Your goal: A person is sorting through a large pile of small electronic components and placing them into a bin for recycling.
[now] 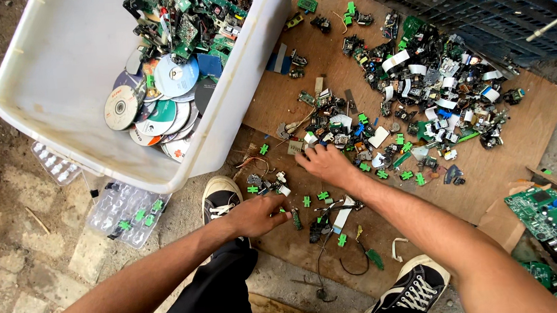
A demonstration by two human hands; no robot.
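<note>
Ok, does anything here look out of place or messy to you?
Yes. Broken electronic parts lie scattered loose over the brown board instead of in a container. Small green pieces are strewn near both hands. The white tub stands tilted, with discs and circuit boards heaped at its lower end.
</note>
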